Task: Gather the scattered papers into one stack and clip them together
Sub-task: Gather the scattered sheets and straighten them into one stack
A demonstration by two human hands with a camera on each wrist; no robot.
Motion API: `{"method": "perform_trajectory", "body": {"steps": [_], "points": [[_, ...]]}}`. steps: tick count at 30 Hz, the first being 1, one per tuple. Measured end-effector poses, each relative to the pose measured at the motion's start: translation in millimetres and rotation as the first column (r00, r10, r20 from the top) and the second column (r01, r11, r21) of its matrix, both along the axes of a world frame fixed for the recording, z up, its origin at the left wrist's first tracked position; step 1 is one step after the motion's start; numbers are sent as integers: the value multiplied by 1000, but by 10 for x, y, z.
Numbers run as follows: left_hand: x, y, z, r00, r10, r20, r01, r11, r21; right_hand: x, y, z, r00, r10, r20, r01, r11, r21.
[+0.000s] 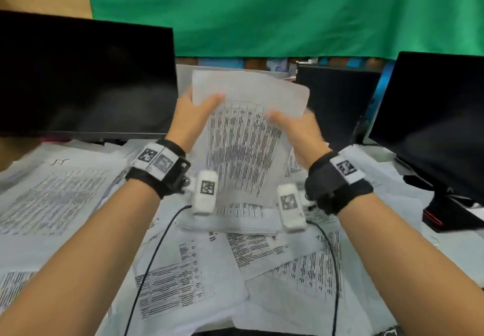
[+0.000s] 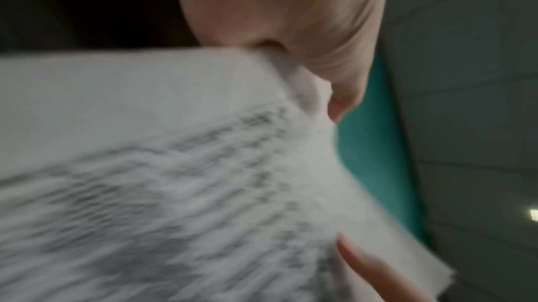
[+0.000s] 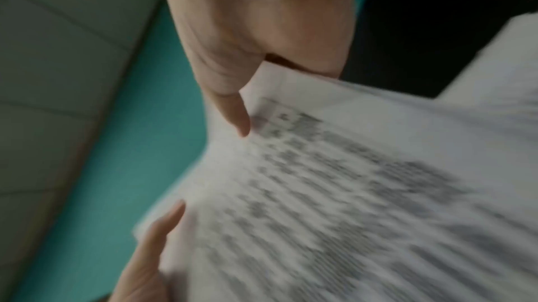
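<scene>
Head view: our left hand (image 1: 192, 115) and right hand (image 1: 293, 129) grip a sheaf of printed papers (image 1: 243, 136) upright above the littered surface (image 1: 408, 220). Left wrist: thumb (image 2: 329, 70) clamped on the sheaf's edge. Right wrist: thumb (image 3: 232, 104) pinching its margin.

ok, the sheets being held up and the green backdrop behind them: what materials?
Held sheets: thin matte white printer paper by the look; they curve where the left hand and right hand pinch them, with printed table rows. Green backdrop: probably woven cloth, matte, hanging in soft folds with an uneven lower hem.
</scene>
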State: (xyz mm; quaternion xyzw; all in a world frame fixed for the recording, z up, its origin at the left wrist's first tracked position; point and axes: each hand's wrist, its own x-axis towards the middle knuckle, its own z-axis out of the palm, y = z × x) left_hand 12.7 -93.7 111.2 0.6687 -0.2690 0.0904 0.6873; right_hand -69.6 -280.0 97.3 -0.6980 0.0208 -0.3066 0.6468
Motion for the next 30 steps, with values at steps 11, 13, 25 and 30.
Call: {"method": "perform_trajectory", "body": {"steps": [11,13,25,30], "points": [[278,-198,-1210,886,140,-442,6,950,313,318,-171,-1104,919,-173,-355,196,980,30],[374,-209,-1368,865,150,-479,55,920,387,367,-183,-1247,845,-206,-494,204,977,-57],[463,599,-1002,843,283,-458,-122,929,350,443,255,-1067,741,-527,-417,232,783,-577],[697,1861,-914,744,597,-299,-232,651,723,550,1168,-856,749,286,-598,-293,952,87]]}}
